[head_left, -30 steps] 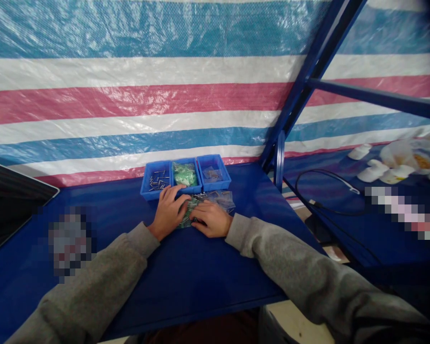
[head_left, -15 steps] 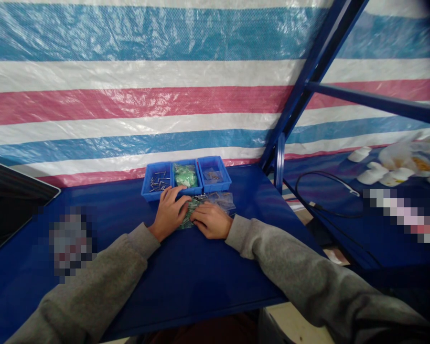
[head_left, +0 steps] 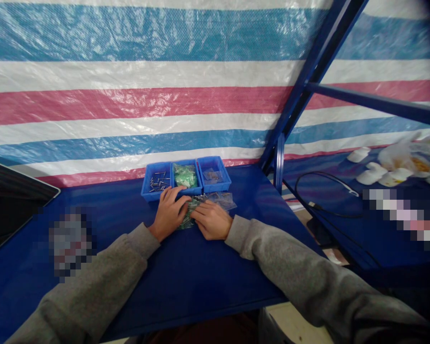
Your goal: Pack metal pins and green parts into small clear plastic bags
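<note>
Both hands are at a small pile of green plastic bags [head_left: 188,221] with thin metal pieces among them, on the blue table [head_left: 186,277]. My left hand [head_left: 169,214] rests on the pile's left side, its fingers stretched and apart, fingertips near the blue bins. Over the right side of the pile lies my right hand [head_left: 212,220], fingers bent and close together; what they pinch is hidden. Clear plastic bags [head_left: 225,199] lie just behind it. The left bin [head_left: 150,195] contains metal hex keys or similar bent rods, the middle bin [head_left: 197,190] green bags, and the right bin [head_left: 226,184] clear bags.
A dark screen-like panel [head_left: 14,205] stands at the left, near a blurred-out item [head_left: 71,243]. A blue metal frame [head_left: 297,105] rises at the right. Beyond it, a second table has a black cable [head_left: 329,215], white fittings [head_left: 372,173] and plastic bags [head_left: 401,153].
The fingers of my right hand have shifted slightly over the pile and straightened a little. My left hand and the bins stay where they were.
</note>
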`<state>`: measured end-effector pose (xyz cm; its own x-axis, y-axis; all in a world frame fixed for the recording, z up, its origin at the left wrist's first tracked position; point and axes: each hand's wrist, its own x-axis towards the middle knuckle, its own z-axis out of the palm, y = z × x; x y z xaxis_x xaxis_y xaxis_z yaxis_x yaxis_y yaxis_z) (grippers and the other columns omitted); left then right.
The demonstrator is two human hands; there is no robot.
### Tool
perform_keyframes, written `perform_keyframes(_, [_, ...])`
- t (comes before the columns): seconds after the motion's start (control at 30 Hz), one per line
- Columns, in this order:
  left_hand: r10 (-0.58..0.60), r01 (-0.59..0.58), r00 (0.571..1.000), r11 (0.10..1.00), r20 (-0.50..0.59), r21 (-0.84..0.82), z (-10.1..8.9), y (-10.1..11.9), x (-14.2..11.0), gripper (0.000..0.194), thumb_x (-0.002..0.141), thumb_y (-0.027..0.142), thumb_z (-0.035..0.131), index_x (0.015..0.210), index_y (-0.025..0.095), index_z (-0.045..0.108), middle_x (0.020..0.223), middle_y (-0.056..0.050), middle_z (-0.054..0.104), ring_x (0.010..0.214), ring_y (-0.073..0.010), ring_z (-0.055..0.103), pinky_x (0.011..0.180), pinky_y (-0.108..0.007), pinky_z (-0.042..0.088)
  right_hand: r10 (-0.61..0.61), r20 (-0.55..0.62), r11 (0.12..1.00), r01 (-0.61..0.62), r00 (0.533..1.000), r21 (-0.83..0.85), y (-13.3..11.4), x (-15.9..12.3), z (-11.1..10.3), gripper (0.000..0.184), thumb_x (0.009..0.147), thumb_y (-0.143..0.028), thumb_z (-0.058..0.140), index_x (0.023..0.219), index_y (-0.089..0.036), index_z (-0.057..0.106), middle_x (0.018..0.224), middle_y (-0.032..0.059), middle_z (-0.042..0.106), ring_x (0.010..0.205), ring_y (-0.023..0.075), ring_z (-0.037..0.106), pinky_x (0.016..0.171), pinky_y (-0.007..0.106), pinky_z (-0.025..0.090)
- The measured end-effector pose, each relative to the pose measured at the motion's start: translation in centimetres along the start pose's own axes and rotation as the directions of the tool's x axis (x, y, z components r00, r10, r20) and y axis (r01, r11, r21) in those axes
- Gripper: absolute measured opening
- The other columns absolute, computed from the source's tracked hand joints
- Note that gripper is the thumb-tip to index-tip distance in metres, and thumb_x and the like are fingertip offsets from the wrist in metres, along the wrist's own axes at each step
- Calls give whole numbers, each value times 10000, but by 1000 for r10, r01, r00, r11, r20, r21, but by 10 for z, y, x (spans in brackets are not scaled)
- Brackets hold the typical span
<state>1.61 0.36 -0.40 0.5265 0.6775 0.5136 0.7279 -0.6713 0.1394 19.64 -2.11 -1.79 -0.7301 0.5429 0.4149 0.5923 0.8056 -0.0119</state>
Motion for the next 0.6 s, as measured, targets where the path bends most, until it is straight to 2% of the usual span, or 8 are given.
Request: perform_keyframes(0.6, [-6,6,1000,1000,10,-6,0,-1,0,199,851,197,446,959,198,614,1227,-81,491,1173,-229,422,1047,-455,255,58,80,998,-55,995,-38,-6,1,-5,176,742,-175,511,912,-149,548,840,76,588,782,202,522,684,315,355])
